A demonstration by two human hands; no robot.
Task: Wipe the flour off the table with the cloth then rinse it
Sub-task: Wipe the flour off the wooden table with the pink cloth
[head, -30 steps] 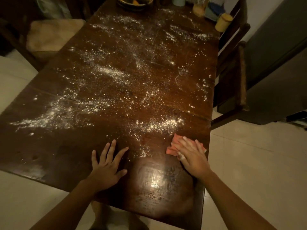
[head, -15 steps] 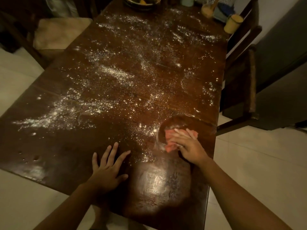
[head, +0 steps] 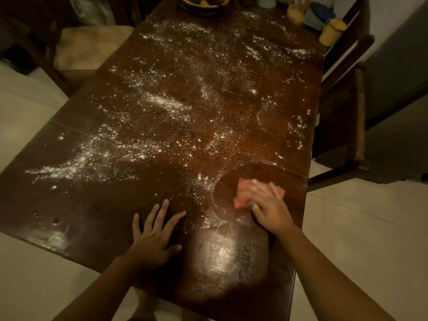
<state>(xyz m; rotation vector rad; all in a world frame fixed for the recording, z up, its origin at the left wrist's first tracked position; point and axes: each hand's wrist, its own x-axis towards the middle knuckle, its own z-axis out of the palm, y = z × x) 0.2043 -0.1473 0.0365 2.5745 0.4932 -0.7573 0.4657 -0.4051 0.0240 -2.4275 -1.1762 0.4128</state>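
Note:
A dark wooden table [head: 97,205] is strewn with white flour [head: 162,103] over most of its top. My right hand [head: 268,207] presses a pink cloth [head: 243,193] flat on the table near the front right edge; the hand and cloth are blurred. Around the cloth lies a round wiped patch free of flour. My left hand [head: 155,232] rests flat on the table with its fingers spread, to the left of the cloth, holding nothing.
A wooden chair [head: 347,126] stands at the table's right side, and a cushioned chair [head: 90,47] at the far left. At the far end sit a bowl [head: 203,3], a yellow cup [head: 332,31] and other containers. Pale tiled floor surrounds the table.
My right hand has slid the cloth away from me and in a curve, leaving a round flour-free patch. My left hand has stayed flat in place.

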